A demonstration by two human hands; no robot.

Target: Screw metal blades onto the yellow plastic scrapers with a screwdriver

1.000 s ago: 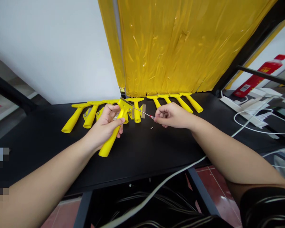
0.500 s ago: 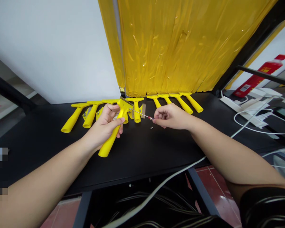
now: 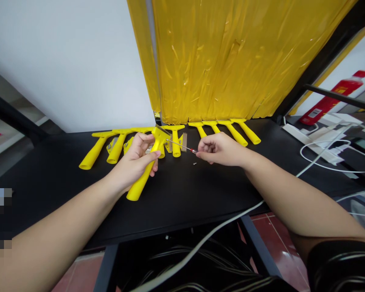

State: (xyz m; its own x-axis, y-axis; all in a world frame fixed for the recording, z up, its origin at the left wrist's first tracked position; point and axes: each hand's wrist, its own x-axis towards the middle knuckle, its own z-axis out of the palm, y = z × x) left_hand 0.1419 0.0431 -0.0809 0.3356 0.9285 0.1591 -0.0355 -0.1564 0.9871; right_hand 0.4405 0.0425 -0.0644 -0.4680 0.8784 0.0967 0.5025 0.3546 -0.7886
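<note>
No words, brand names or numbers can be read. Printed marks show on the red bottle point(image 3: 329, 101) at the far right: low on its side, a small white label point(image 3: 315, 113) carries dark marks like a barcode, too small for any digits to be made out. Higher up, towards the cap point(image 3: 361, 74), sits a yellow patch of print point(image 3: 342, 87), too blurred to read.

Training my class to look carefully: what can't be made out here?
Screwdriver: head view, grip end hidden in the right hand.
Held yellow tool: head view, mid-handle partly covered by the left hand.
Loose metal piece: head view, too small to identify.
Red bottle: head view, lettering too blurred.
</note>
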